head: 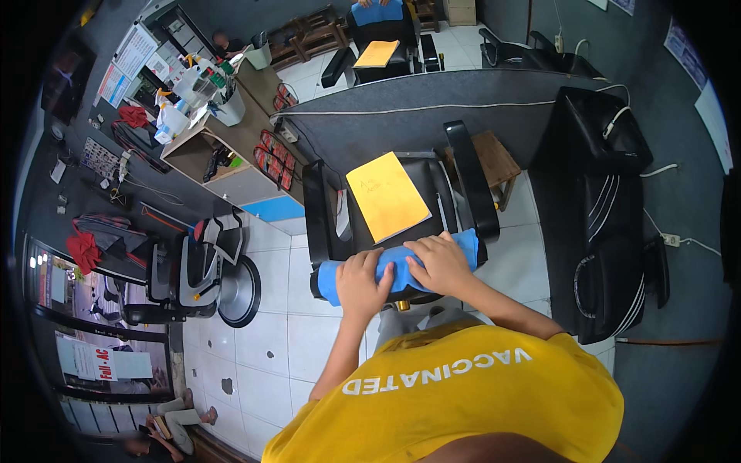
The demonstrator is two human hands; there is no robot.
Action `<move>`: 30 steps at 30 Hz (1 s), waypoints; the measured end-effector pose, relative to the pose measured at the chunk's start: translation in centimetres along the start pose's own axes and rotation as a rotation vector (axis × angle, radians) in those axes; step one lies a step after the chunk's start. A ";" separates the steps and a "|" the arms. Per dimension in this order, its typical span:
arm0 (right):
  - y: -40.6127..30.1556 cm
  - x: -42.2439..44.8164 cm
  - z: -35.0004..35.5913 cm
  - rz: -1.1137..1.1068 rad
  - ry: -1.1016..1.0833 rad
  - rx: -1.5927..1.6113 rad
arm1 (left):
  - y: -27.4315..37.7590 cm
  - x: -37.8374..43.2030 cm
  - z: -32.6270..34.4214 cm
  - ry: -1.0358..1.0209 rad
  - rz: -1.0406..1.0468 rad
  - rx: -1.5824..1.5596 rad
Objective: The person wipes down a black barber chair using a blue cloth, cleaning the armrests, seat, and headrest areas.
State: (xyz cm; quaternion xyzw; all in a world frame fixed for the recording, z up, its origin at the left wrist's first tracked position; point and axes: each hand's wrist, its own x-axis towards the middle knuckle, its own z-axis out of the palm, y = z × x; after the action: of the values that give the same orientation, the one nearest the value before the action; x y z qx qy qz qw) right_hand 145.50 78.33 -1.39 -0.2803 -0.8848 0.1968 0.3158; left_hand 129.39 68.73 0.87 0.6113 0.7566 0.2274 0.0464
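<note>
A blue cloth [467, 247] lies over the top edge of a black barber chair's backrest, right in front of my body. My left hand [363, 282] grips its left part, fingers bent over the edge. Closer to the cloth's right end, my right hand [439, 263] holds it in the same way; the two thumbs point towards each other without touching. Beyond the hands, a yellow-covered booklet [391, 197] with handwriting rests at a slant on the chair. The chair's black armrests [472, 179] stand on both sides. The undersides of my fingers are hidden.
A cabinet [231, 185] with spray bottles [172, 118] stands front left. A wooden stool [492, 159] is beyond the right armrest; a black padded seat [611, 249] is at right. Another barber chair [185, 278] stands left. A seated person [165, 434] is at lower left. Cables run along the walls.
</note>
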 end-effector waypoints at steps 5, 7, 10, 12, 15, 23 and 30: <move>-1.5 -2.5 -0.7 -0.032 0.073 -0.011 | 0.6 -2.7 1.1 0.220 0.103 0.092; -1.8 -3.7 -0.6 -0.029 0.102 -0.013 | 0.2 -2.9 0.6 0.190 0.140 0.020; -1.7 -3.7 -0.6 -0.026 0.138 0.015 | -0.9 -2.7 -1.1 0.111 0.174 -0.117; -1.6 -3.2 -0.4 -0.014 0.147 0.076 | -1.4 -2.6 -1.4 0.063 0.169 -0.184; -1.3 -2.4 -0.5 0.026 0.123 0.106 | -1.3 -2.2 -0.9 0.091 0.093 -0.221; -0.6 0.7 -0.9 0.103 -0.042 0.007 | 0.2 0.5 -0.9 0.027 0.075 -0.025; 1.3 2.9 -1.1 0.242 -0.279 0.113 | -1.0 3.4 -1.3 -0.259 -0.052 -0.069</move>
State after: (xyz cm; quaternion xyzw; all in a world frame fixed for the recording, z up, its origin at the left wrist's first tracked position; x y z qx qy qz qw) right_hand 144.87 81.29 0.07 -0.3366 -0.8673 0.3199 0.1794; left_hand 127.18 71.39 2.37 0.6140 0.7515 0.1710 0.1706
